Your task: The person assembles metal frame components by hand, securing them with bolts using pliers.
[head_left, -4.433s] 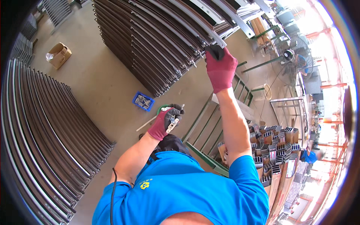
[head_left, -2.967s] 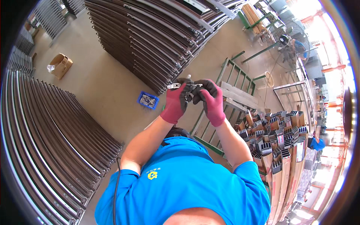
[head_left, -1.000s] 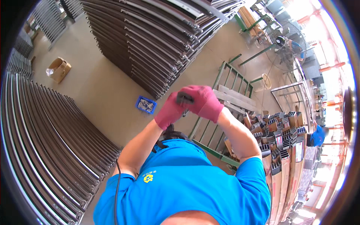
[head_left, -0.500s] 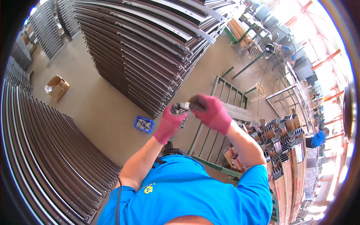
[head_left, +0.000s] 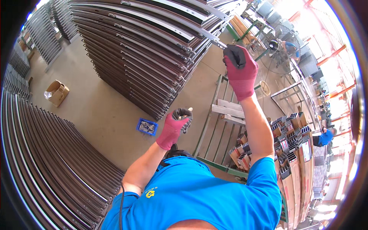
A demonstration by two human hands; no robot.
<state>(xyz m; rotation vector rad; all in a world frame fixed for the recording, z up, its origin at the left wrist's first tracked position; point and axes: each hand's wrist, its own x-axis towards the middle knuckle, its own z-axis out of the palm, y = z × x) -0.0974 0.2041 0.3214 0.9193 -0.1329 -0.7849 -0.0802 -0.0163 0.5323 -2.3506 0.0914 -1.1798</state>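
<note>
My left hand (head_left: 175, 128), in a red glove with dark palm and fingertips, is closed around small silvery metal fittings (head_left: 189, 110) at chest level. Their exact form is mostly hidden by the fingers. Stretched out to the upper right, my right hand (head_left: 242, 69) wears a matching glove. Its fingers are pinched together at the protruding end of a pale metal bar (head_left: 210, 35) on top of a tall stack of dark metal frames (head_left: 126, 57). What those fingertips hold is too small to make out.
On the floor beside the stack is a blue bin (head_left: 147, 127) of metal parts. An open cardboard box (head_left: 58, 93) stands farther left. More frames (head_left: 57, 153) fill the near left. At right are a green rack (head_left: 209, 130), bundled profiles (head_left: 293, 153), a fan (head_left: 281, 50) and a person in blue (head_left: 326, 137).
My right hand has moved from beside the left hand, up and right to the bar's end. The left hand stays nearly in place, still holding the fittings.
</note>
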